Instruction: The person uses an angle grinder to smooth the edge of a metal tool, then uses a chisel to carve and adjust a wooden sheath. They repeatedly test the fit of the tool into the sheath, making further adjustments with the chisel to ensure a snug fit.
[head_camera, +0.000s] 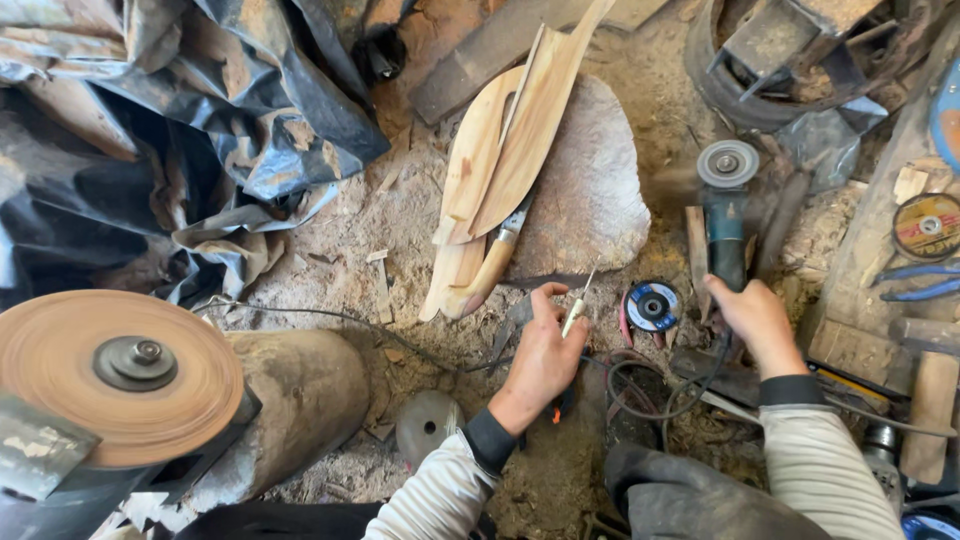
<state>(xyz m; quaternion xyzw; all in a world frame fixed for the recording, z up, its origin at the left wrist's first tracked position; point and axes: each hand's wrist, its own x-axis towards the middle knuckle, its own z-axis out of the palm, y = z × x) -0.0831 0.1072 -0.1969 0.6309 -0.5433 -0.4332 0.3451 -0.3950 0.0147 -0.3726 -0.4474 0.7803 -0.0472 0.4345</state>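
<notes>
On the dusty workshop floor below me, a crumpled black plastic sheet (170, 110) fills the upper left. Lower left, a round sanding disc (105, 375) coated in tan wood dust is mounted on the end of a thick log-like cylinder (300, 400). At the centre sits a flat grey stone (590, 190), and across its left edge lie several pale curved wooden blanks (500, 150), leaning together, with a wooden-handled tool (490, 270) beneath them. An old tyre (720, 80) holding scrap metal sits at the upper right.

My right hand (757, 322) is closed around the dark body of a teal angle grinder (727, 215), which points away from me with its grey disc (727, 163) at the far end; the disc looks blurred. Its black cable (650, 390) loops on the ground between my arms. My left hand (545, 350) is curled in a pinch around a thin pale-handled screwdriver (577, 305), tip pointing up towards the stone.

Between my hands, just beside the grinder, lies a blue flap disc (653, 306). A yellowish cutting disc (927, 226) rests on a plank at the far right, with blue-handled pliers (915, 283) just below it.
</notes>
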